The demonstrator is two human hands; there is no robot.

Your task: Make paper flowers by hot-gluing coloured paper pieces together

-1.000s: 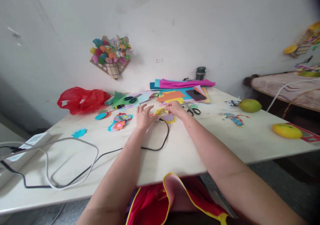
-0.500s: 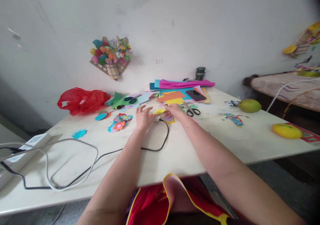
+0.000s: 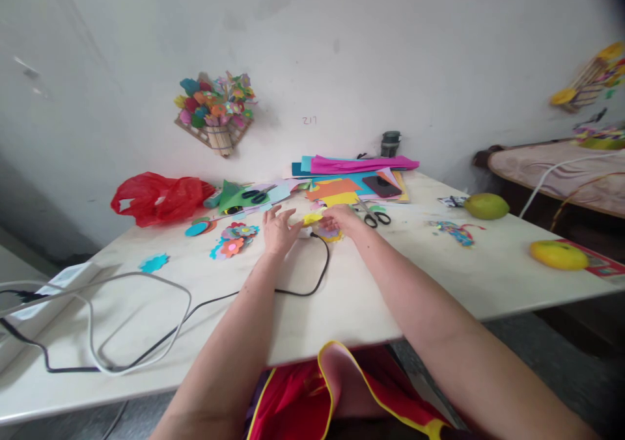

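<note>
Over the middle of the table, my right hand (image 3: 340,220) pinches a small yellow paper piece (image 3: 312,219) with its fingertips. My left hand (image 3: 278,233) is just to the left, fingers spread apart, its thumb close to the yellow piece. Below the piece lies a white object (image 3: 305,232) with a black cord; my hands partly hide it, and I cannot make out its kind. Under my right hand, a yellow and purple paper flower (image 3: 333,235) shows in part. Black-handled scissors (image 3: 375,219) rest just right of that hand.
Paper flowers (image 3: 235,239) and a red plastic bag (image 3: 163,199) are on the left. Coloured sheets (image 3: 336,186), a phone (image 3: 381,186) and second scissors (image 3: 258,194) lie at the back. A black cord (image 3: 219,297) crosses the front; mangoes (image 3: 559,255) sit right.
My left hand has shifted very slightly to the left. The yellow paper piece has turned a little in my right fingers. Everything else stays put.
</note>
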